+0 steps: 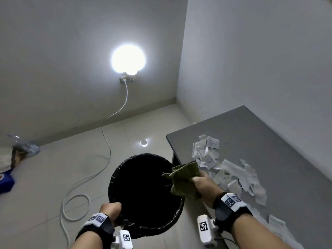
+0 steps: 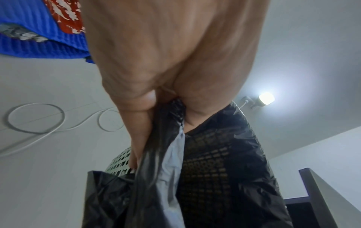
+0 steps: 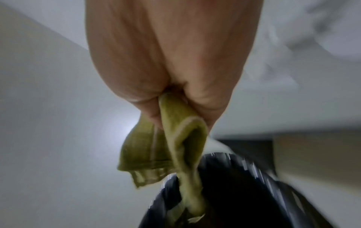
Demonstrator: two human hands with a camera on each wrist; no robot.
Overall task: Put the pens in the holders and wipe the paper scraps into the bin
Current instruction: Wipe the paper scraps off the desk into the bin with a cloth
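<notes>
The left hand [image 1: 111,209] has its grip curled round the near rim of the bin [image 1: 143,193], pinching the black liner bag [image 2: 224,162] against the mesh wall, so the bin's mouth sits just beside the left edge of the grey table [image 1: 269,141]. The right hand [image 1: 204,186] has its grip clenched on a crumpled green cloth [image 1: 185,178] over the table edge and bin rim. The paper scraps [image 1: 224,169] lie heaped on the table just beyond the cloth.

Wall lamp [image 1: 128,59] lit, white cable [image 1: 106,141] coiled on floor — blue cloth [image 1: 6,182] far left.
</notes>
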